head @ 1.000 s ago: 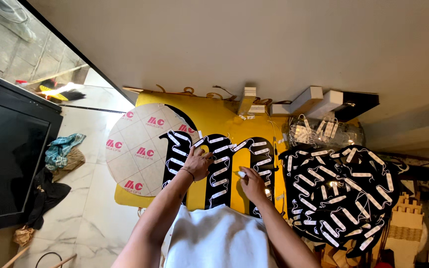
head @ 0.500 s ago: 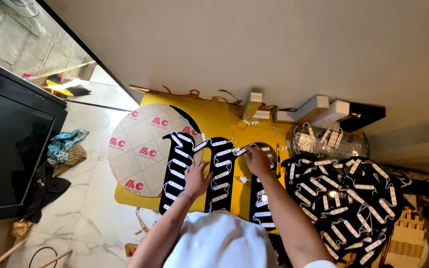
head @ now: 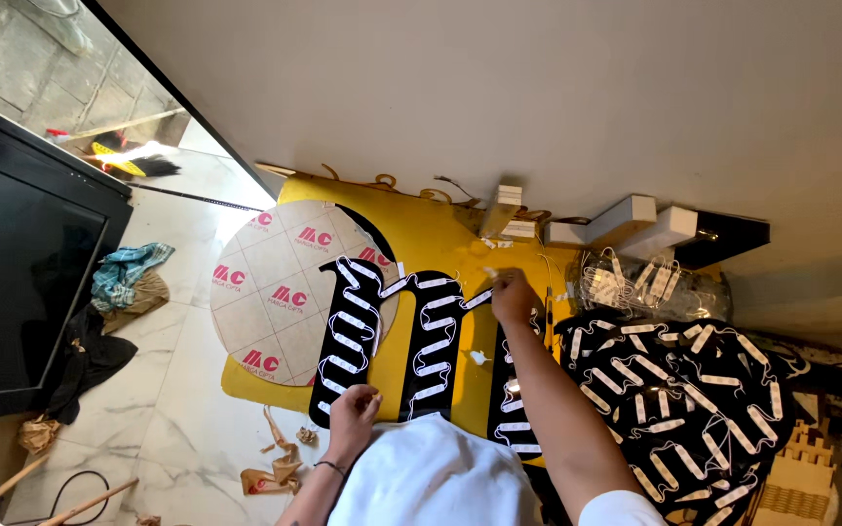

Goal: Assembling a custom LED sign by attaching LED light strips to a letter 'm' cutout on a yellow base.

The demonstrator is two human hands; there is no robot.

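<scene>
While pressing white light modules [head: 438, 343] onto a black letter panel [head: 411, 346] at centre on the yellow surface [head: 440, 239], right hand [head: 513, 295] pinching a module strip at one o'clock, left hand [head: 353, 411] loosely curled, seemingly empty, at seven; next, likely firm seating.

A black letter-shaped panel [head: 421, 341] lined with white light modules lies on a yellow sheet [head: 440, 234] on the floor. The right hand [head: 513, 295] presses at the panel's far edge; the left hand [head: 353, 409] pinches something small at its near edge. A round paper-covered disc [head: 275, 292] lies beside it.
</scene>
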